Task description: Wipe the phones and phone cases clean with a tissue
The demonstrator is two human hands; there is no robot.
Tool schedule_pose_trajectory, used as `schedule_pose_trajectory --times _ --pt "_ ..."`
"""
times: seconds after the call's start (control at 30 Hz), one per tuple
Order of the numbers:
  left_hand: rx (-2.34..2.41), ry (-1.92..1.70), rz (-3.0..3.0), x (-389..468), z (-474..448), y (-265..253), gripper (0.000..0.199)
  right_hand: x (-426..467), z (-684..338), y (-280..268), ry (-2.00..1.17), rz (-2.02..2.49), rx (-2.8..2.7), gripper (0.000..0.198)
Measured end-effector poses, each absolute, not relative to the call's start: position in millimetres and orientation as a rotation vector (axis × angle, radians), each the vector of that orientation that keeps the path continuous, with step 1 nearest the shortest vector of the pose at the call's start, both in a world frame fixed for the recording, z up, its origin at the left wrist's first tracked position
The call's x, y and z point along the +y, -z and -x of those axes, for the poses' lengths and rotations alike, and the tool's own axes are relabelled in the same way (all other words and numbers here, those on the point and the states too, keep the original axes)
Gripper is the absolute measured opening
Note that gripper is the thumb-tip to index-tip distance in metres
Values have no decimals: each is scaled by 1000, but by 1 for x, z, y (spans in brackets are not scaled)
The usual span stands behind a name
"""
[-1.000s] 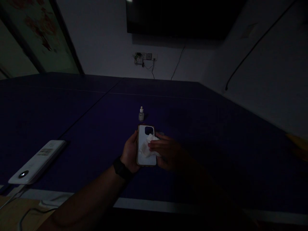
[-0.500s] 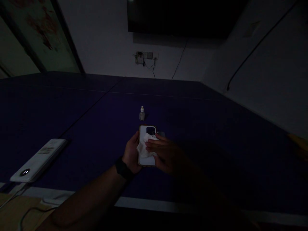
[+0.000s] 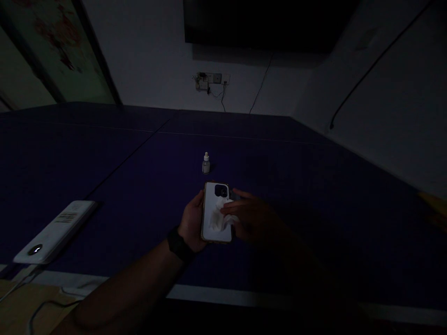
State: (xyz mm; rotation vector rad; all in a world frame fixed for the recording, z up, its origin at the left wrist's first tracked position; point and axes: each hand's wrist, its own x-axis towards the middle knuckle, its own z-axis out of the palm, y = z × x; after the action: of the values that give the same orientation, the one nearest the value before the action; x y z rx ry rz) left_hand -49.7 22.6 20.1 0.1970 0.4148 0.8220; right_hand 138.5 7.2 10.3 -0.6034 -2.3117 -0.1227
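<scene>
My left hand grips a phone from its left edge, with the white back and the dark camera block turned up toward me. A brown-edged case surrounds the phone. Across the phone's back lies a crumpled white tissue, pressed and held by the fingers of my right hand. Just beyond the phone a small dropper bottle with a white cap stands upright. Something pale and flat, partly hidden by my right hand, lies beside the phone's upper right corner; its kind cannot be made out.
A white power bank with a lit display lies at left on the dark blue table, its cable running off the near edge. Wall sockets with cords and a dark television are beyond. The room is dim.
My right hand and the tissue have slid to the right over the phone's back, baring more of its left side. The phone has shifted slightly right in my left hand.
</scene>
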Motion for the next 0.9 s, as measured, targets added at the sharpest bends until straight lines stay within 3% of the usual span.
schedule_pose_trajectory --times 0.27,0.43,0.53,0.77,0.9 --pt "440 -850 -168 22 51 -20 49 4 -133 -7 129 593 -2364 41" --pt "436 -824 -157 21 50 -21 48 4 -135 -10 146 672 -2312 34" --pt "469 -829 -135 21 51 -20 48 5 -129 -8 179 650 -2359 40" --pt "447 -814 -214 21 50 -22 47 1 -137 -13 20 804 -2140 29" --pt "401 -787 -236 19 52 -21 54 -10 -126 -17 -20 905 -2034 33"
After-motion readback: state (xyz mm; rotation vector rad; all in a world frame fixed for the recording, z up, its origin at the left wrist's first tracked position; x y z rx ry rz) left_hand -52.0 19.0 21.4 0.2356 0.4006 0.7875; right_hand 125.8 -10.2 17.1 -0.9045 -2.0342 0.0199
